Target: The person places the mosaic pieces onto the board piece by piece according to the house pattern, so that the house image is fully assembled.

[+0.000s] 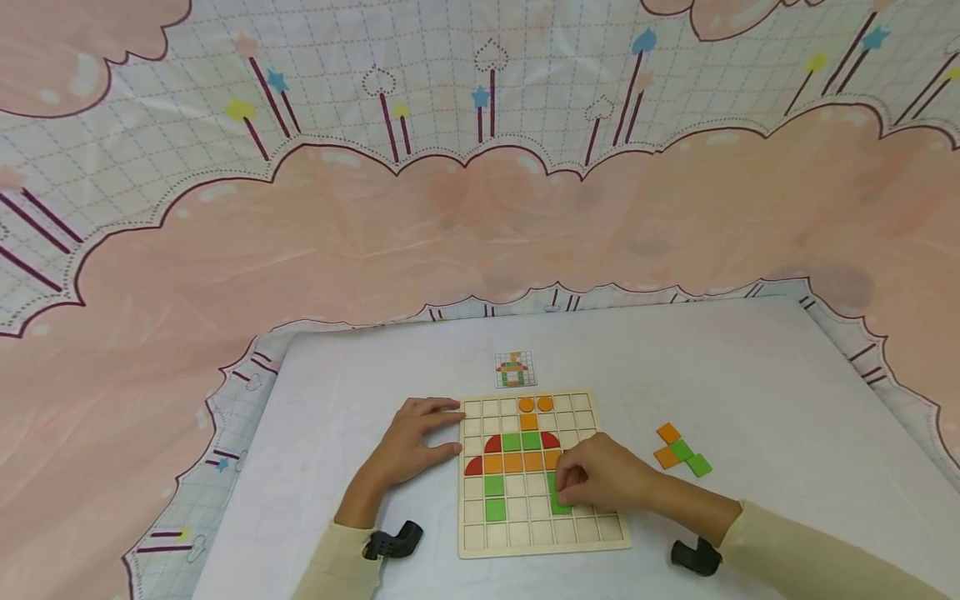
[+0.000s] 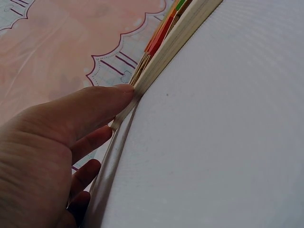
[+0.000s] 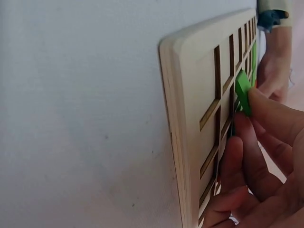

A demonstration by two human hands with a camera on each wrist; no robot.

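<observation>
A wooden grid board (image 1: 525,537) lies on the white table. My right hand (image 1: 611,473) is over its right half and pinches a green square tile (image 3: 242,90) between thumb and fingers. In the right wrist view that tile stands tilted at a cell. Directly above it in the grid, another green tile shows partly behind the fingers. My left hand (image 1: 412,440) touches the board's left edge, thumb and fingertips against the side. On the board are orange circles (image 1: 527,404), red quarter-rounds (image 1: 474,467), a row of orange squares (image 1: 512,462) and green squares (image 1: 495,509).
Beyond the board lies a small pattern card (image 1: 515,369) with a coloured figure on a grid. To the right, several loose orange and green square tiles (image 1: 681,450) sit in a cluster. A peach, cloud-patterned cloth (image 1: 525,233) hangs behind the table.
</observation>
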